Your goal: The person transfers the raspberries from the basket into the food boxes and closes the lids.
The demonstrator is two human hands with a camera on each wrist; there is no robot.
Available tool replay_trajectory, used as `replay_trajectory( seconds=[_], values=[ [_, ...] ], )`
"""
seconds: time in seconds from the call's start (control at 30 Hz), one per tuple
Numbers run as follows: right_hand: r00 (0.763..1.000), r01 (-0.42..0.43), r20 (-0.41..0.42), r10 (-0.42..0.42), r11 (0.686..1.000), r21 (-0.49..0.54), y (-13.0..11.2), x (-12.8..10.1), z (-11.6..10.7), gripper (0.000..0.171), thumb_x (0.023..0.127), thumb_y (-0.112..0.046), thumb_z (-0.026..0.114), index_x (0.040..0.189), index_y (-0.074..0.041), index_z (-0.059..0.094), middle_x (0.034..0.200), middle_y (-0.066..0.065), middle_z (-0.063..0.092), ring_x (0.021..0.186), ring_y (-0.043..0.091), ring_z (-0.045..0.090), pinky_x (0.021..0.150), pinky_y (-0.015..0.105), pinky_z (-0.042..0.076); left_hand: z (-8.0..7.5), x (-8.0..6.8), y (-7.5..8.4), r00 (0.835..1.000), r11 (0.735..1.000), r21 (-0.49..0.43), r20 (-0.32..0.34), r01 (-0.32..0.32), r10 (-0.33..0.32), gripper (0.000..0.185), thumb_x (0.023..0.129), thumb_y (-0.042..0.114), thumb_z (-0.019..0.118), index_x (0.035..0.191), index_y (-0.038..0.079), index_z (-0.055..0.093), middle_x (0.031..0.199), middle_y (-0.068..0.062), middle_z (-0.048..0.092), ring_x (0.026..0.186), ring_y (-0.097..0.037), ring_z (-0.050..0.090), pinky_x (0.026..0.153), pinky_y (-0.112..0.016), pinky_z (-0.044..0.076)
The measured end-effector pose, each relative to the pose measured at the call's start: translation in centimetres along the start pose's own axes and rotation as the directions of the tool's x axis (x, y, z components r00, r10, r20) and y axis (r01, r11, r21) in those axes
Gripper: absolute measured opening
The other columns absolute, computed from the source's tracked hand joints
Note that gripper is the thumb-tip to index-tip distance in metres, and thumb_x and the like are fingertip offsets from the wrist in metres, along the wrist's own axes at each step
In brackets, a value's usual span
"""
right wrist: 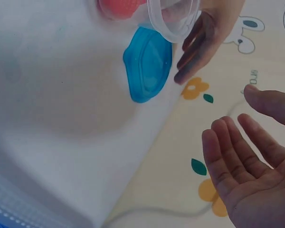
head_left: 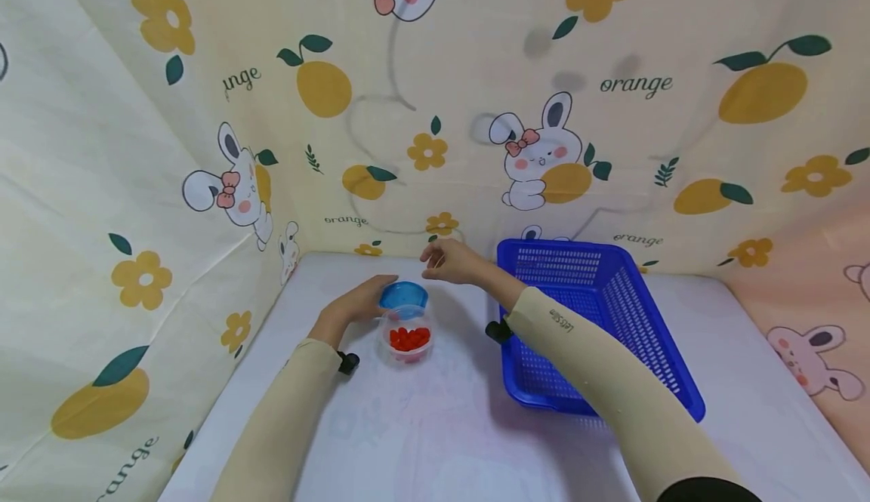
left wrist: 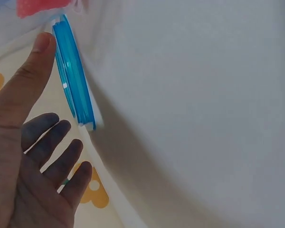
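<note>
A clear round plastic tub [head_left: 386, 345] holding several red pieces [head_left: 410, 339] stands on the white table. Just behind it lies a blue lid [head_left: 404, 295], seen edge-on in the left wrist view. My left hand [head_left: 353, 306] is beside the lid and tub, its thumb extended near the lid's edge and the other fingers loosely bent around nothing. Whether the thumb touches the lid I cannot tell. Behind and right of the lid, my right hand [head_left: 454, 262] hovers with relaxed fingers; its palm [right wrist: 251, 199] is bare in the right wrist view.
To the right stands a blue perforated plastic basket [head_left: 652, 328], with my right forearm [head_left: 598, 366] crossing over it. A patterned cloth [head_left: 421, 72] rises along the back and sides of the table.
</note>
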State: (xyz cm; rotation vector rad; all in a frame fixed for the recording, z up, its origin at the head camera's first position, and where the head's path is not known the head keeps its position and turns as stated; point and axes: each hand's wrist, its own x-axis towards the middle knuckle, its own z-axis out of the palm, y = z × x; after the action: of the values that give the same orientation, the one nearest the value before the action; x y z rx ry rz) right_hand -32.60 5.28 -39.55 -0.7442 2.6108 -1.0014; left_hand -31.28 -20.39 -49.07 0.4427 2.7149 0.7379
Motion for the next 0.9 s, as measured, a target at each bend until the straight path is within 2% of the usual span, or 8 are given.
replay_trajectory(
  seconds=[0.33,0.57,0.9],
  values=[
    [0.999,-0.035,0.028,0.035,0.999,-0.001,0.2,0.2,0.4,0.032,0.100,-0.019,0.079,0.127,-0.007,0.069,0.116,0.012,0.072,0.108,0.028,0.069,0.092,0.035,0.062,0.3,0.8,0.5,0.998,0.998,-0.029,0.023,0.052,-0.052,0.093,0.093,0.031,0.086,0.169,0.015,0.035,0.171,-0.014,0.037,0.157,-0.042,0.033,0.125,-0.063,0.034],
    [0.997,-0.059,0.049,0.059,0.998,-0.008,0.6,0.3,0.7,0.035,0.100,-0.020,0.079,0.130,-0.008,0.067,0.122,0.013,0.071,0.114,0.029,0.068,0.096,0.037,0.062,1.0,1.4,0.2,0.997,0.998,0.002,0.028,0.067,-0.067,0.092,0.093,0.034,0.086,0.168,0.015,0.037,0.170,-0.013,0.040,0.156,-0.041,0.035,0.124,-0.062,0.036],
    [0.996,-0.072,0.058,0.072,0.997,-0.017,0.7,0.6,0.8,0.038,0.100,-0.022,0.079,0.133,-0.008,0.066,0.127,0.016,0.070,0.118,0.031,0.068,0.100,0.039,0.061,0.9,1.4,-0.1,0.999,0.999,0.012,0.001,0.040,-0.040,0.093,0.092,0.038,0.087,0.168,0.016,0.038,0.169,-0.014,0.041,0.155,-0.040,0.037,0.122,-0.062,0.039]
  ],
)
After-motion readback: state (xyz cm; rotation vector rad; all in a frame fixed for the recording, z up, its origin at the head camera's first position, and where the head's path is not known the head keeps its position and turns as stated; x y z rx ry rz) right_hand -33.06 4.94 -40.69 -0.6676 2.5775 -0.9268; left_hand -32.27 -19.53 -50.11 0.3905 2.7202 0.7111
